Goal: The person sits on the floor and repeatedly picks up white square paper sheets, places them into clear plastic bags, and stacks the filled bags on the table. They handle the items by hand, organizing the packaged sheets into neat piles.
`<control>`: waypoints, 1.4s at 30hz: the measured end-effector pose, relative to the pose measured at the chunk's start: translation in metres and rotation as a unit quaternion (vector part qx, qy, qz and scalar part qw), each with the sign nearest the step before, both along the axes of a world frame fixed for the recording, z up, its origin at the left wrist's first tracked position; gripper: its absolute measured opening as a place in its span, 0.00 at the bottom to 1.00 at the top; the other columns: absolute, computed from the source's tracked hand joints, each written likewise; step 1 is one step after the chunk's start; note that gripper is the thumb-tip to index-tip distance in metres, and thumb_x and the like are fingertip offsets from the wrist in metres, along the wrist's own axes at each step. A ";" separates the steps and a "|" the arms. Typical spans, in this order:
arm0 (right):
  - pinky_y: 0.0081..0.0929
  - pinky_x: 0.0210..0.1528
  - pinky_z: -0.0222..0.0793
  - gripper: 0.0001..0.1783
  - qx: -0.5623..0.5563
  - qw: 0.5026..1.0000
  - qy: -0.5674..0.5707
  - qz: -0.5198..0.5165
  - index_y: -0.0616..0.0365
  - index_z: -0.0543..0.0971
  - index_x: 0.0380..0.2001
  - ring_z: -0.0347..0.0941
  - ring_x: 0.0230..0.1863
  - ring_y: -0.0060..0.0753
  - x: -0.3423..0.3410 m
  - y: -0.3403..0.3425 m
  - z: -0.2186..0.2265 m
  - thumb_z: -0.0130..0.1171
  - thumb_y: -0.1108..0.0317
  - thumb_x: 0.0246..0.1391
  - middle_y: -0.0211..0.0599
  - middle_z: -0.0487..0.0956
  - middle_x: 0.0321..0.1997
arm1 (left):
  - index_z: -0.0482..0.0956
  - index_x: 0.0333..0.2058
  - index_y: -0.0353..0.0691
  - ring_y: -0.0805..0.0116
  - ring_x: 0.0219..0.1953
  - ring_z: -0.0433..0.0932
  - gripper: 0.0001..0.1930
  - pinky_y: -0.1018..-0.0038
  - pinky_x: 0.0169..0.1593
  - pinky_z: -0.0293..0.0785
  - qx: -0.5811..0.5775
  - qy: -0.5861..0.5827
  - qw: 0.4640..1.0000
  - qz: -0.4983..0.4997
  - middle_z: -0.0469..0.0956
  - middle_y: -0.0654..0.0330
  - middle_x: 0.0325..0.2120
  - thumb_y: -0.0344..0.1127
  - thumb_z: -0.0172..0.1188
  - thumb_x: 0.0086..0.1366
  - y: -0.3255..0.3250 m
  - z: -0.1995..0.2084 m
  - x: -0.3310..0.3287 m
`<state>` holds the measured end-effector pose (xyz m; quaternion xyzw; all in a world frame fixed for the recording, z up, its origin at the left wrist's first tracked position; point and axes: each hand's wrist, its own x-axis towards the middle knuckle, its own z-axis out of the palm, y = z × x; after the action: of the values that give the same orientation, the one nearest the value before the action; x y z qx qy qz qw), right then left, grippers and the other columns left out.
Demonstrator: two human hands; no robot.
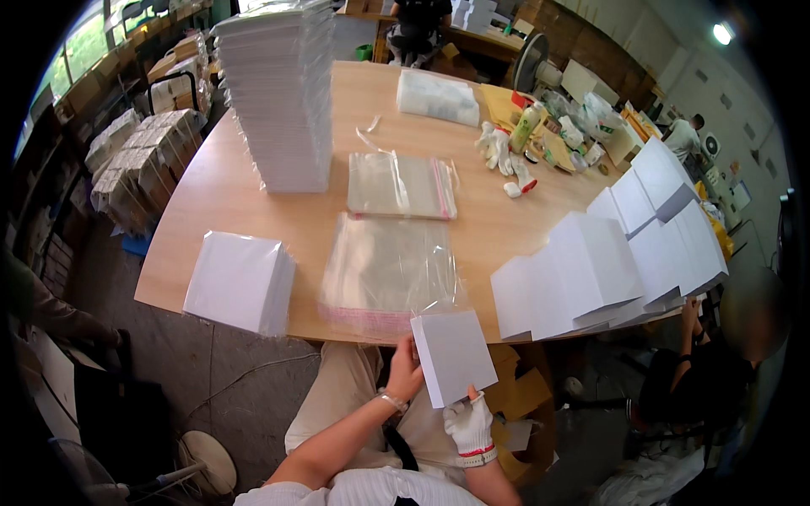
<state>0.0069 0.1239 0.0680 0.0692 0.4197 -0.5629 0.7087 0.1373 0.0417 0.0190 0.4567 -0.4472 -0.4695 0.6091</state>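
Note:
A thick block of white paper (460, 356) is held over my lap at the table's front edge. Bare, my left hand (405, 372) grips its left side, with the fingers partly hidden behind it. My right hand (469, 424), in a white glove with the thumb showing bare, clasps the lower edge. Just beyond the block lies a pile of clear plastic bags (388, 266) with a pink strip along the near edge; a film corner meets the block's top. Farther back is a smaller pile of clear bags (396, 185).
Left on the table (312, 219) stand a wrapped white paper block (236, 282) and a tall stack of wrapped paper (283, 101). White paper stacks (582, 266) line the right. Gloves (498, 148) and a bottle (525, 128) lie beyond. A person (709, 363) sits at right.

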 end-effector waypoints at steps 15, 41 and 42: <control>0.26 0.20 0.64 0.15 -0.109 0.957 0.238 0.123 0.56 0.67 0.41 0.66 0.22 0.23 0.019 -0.007 -0.031 0.52 0.62 0.53 0.29 0.71 0.26 | 0.69 0.46 0.36 0.69 0.41 0.74 0.14 0.71 0.41 0.73 0.119 0.312 0.920 -0.205 0.75 0.57 0.39 0.33 0.44 0.63 0.040 -0.152 -0.007; 0.44 0.51 0.68 0.11 -0.186 0.983 0.007 0.010 0.68 0.66 0.41 0.70 0.45 0.49 0.012 -0.077 -0.039 0.43 0.74 0.56 0.48 0.68 0.40 | 0.76 0.33 0.32 0.74 0.23 0.77 0.08 0.76 0.28 0.73 0.128 -0.051 0.983 -0.120 0.78 0.57 0.19 0.31 0.55 0.59 0.048 -0.078 -0.023; 0.47 0.51 0.67 0.15 -0.182 0.983 0.018 0.024 0.68 0.64 0.45 0.67 0.48 0.53 0.011 -0.077 -0.040 0.45 0.71 0.56 0.48 0.66 0.42 | 0.73 0.40 0.32 0.73 0.30 0.77 0.12 0.78 0.32 0.73 0.150 -0.047 0.972 -0.172 0.78 0.57 0.25 0.32 0.55 0.59 0.047 -0.076 -0.017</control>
<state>0.0174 0.0467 0.0282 -0.0813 0.3250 -0.6134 0.7152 0.1200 0.0884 -0.0575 0.4810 -0.4718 -0.6070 0.4215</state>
